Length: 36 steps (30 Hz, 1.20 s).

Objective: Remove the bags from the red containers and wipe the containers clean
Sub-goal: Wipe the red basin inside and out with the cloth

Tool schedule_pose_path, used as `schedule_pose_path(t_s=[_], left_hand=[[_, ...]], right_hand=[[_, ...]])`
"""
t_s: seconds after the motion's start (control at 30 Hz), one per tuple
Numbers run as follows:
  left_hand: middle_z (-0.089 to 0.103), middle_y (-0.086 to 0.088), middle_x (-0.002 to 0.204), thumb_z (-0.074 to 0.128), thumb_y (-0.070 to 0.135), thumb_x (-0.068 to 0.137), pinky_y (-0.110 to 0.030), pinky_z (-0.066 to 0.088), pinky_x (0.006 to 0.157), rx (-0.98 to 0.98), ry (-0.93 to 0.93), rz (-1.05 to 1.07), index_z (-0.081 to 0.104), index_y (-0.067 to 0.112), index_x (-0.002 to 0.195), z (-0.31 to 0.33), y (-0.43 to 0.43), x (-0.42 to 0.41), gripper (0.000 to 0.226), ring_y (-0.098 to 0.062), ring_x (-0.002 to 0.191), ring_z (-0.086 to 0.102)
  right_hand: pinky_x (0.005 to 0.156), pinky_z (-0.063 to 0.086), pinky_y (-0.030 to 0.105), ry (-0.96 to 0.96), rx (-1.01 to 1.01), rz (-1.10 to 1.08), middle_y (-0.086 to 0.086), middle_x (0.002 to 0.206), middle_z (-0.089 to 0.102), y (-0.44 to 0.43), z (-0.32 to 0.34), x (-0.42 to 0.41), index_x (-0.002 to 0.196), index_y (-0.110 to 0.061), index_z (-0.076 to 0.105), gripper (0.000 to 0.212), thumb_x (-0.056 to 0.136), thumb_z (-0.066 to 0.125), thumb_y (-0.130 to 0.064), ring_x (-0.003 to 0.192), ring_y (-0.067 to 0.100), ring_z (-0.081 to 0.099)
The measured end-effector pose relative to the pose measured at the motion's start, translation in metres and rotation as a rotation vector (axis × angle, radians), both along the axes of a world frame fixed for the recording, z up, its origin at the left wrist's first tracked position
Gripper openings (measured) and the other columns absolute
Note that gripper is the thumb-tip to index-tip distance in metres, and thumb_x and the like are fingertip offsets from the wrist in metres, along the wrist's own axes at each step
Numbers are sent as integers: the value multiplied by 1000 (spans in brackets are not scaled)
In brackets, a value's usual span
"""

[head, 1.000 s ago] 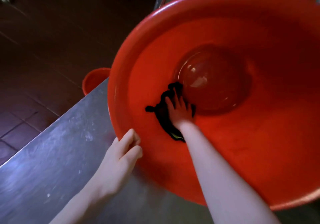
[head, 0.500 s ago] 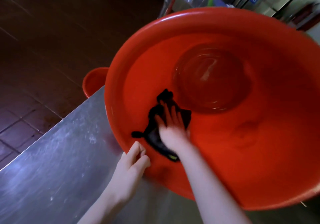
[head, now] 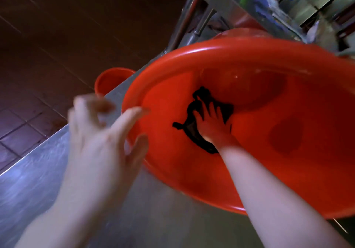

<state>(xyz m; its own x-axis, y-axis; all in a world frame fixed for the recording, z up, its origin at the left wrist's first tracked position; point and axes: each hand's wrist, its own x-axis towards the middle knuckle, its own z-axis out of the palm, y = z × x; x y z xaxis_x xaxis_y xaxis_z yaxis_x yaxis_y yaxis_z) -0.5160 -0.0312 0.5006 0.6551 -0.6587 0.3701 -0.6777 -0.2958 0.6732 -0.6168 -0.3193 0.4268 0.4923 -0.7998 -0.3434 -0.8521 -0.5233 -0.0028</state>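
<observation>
A large red basin [head: 221,50] stands tilted on the steel table, its opening turned toward me. Inside it my right hand [head: 210,125] presses a black cloth [head: 194,111] flat against the inner wall, fingers spread. My left hand [head: 99,138], blurred, is open beside the basin's left rim; its index finger and thumb reach the rim's outer edge. No bag shows inside this basin.
The steel table [head: 38,180] carries the basin, with its edge running up to the left. A smaller red bucket [head: 111,79] stands on the dark tiled floor beyond that edge. Another red container [head: 242,32] and a steel rack [head: 226,4] sit behind the basin.
My left hand let go of the basin's lower rim and lifted, fingers spreading. The basin tipped lower in view. My right hand kept pressing the cloth against the inner wall.
</observation>
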Motion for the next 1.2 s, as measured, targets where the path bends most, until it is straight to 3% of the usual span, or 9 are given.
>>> schedule_pose_path(t_s=[0.1, 0.2, 0.33, 0.4, 0.53, 0.67, 0.8, 0.93, 1.2], left_hand=[[36, -14, 131, 62, -1, 82, -26, 38, 89, -65, -140, -21, 64, 15, 121, 2, -17, 17, 42, -25, 108, 43], [32, -4, 124, 57, -2, 81, -26, 39, 66, -14, -51, -44, 52, 18, 129, -7, -26, 11, 52, -15, 89, 43], [29, -1, 118, 60, -5, 78, -10, 27, 57, -4, 46, -8, 45, 23, 125, -25, -30, 15, 57, -16, 80, 43], [27, 1, 113, 61, -8, 74, -15, 32, 52, 1, 79, -22, 44, 24, 123, -32, -34, 16, 61, -18, 75, 45], [24, 3, 108, 62, -3, 76, -41, 53, 62, 64, 333, -30, 40, 31, 117, -60, -28, 3, 58, -30, 67, 55], [29, 4, 107, 70, -1, 73, -16, 49, 64, -14, 544, -112, 39, 38, 107, -86, -14, -15, 61, -12, 69, 55], [29, 4, 105, 67, -2, 73, -22, 49, 67, -24, 569, -150, 38, 39, 104, -88, -15, -19, 59, -12, 66, 55], [30, 4, 106, 69, -1, 78, -10, 46, 64, -44, 607, -169, 38, 36, 103, -90, -17, -17, 54, -5, 69, 56], [34, 1, 106, 68, -5, 71, -19, 47, 77, -63, 562, -138, 42, 27, 105, -98, -15, -20, 53, -6, 86, 45]], right_hand=[[115, -4, 61, 32, 24, 6, -5, 163, -9, -13, 0, 0, 153, -40, 1, 59, 99, 18, -57, 150, 23, -10], [115, -6, 63, 112, -47, 47, -4, 163, -9, -20, -8, -9, 153, -39, 3, 57, 100, 16, -54, 150, 26, -11], [115, -7, 62, 48, -80, -21, -8, 163, -5, 3, -8, -11, 153, -41, 0, 61, 98, 17, -60, 150, 21, -7], [116, -4, 61, 7, -52, -8, -7, 163, -5, 30, -7, -1, 153, -40, -2, 60, 99, 19, -57, 150, 19, -7], [117, 1, 60, -60, -99, 126, -7, 163, -6, 117, 0, -11, 152, -39, -7, 65, 94, 12, -61, 150, 17, -5], [115, -6, 56, 95, -213, 169, -11, 163, -3, 155, 5, -46, 151, -41, -8, 71, 85, -8, -68, 150, 16, -4], [118, 3, 57, 40, -166, -35, -6, 164, -1, 96, -6, -23, 153, -40, 1, 62, 96, 16, -60, 150, 18, 0], [117, -7, 58, -14, -69, -228, -2, 164, 1, 24, -6, 16, 153, -37, 5, 60, 98, 19, -59, 150, 22, -3], [116, 1, 60, -64, -102, 185, -7, 163, -9, 133, -7, -12, 151, -40, -12, 68, 88, 1, -62, 150, 17, -7]])
